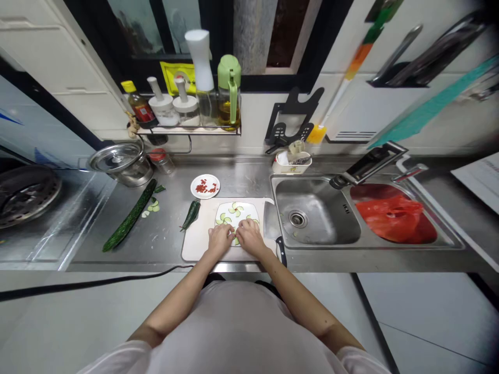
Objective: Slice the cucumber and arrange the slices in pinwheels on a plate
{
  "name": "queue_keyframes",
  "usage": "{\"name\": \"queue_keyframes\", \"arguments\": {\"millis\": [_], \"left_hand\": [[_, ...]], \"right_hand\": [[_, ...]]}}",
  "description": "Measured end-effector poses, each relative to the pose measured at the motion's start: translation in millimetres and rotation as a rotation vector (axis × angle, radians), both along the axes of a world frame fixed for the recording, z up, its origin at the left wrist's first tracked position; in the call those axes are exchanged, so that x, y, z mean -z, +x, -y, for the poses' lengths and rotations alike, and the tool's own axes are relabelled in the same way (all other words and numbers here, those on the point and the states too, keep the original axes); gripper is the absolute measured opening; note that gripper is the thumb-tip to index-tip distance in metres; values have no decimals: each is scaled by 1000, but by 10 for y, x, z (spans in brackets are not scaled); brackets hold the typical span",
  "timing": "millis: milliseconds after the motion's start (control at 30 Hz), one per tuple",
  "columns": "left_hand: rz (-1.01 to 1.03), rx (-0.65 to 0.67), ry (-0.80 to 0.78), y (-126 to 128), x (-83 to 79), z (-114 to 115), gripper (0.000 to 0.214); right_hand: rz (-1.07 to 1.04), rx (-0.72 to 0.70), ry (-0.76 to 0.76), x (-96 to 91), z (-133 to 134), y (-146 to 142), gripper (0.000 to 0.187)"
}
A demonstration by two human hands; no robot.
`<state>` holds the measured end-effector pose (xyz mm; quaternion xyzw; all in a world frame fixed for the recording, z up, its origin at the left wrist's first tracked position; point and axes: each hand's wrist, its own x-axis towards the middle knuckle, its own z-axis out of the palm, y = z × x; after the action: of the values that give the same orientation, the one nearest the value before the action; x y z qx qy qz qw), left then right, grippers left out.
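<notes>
Both my hands rest on the near part of a white square plate [249, 209] that lies on a pale cutting board [197, 239]. Cucumber slices [235, 209] are arranged in small fan shapes on the plate. My left hand [219, 239] and my right hand [250, 236] sit side by side with fingers curled and pinched over slices at the plate's near edge. What the fingertips hold is too small to make out. A cleaver [272, 223] lies on the board's right side, its black handle toward me.
A green pepper [191, 214] lies left of the board. A long cucumber [130, 216] and cut pieces lie farther left. A small plate of red bits [205, 186] sits behind. The sink [312, 213] is right, with a red bag [392, 215]. A lidded pot [119, 161] stands far left.
</notes>
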<state>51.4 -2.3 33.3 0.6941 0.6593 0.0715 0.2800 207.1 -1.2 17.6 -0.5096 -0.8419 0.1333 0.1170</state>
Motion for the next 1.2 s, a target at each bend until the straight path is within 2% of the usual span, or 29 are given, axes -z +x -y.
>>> {"name": "queue_keyframes", "arguments": {"millis": [533, 833, 1200], "left_hand": [[33, -48, -10, -83, 15, 0, 16], [42, -46, -6, -34, 25, -10, 14], [11, -49, -6, -49, 35, -12, 16]], "right_hand": [[-24, 24, -10, -101, -36, 63, 19], [-28, 54, -33, -30, -41, 20, 14], [-2, 29, -25, -30, -65, -45, 17]]}}
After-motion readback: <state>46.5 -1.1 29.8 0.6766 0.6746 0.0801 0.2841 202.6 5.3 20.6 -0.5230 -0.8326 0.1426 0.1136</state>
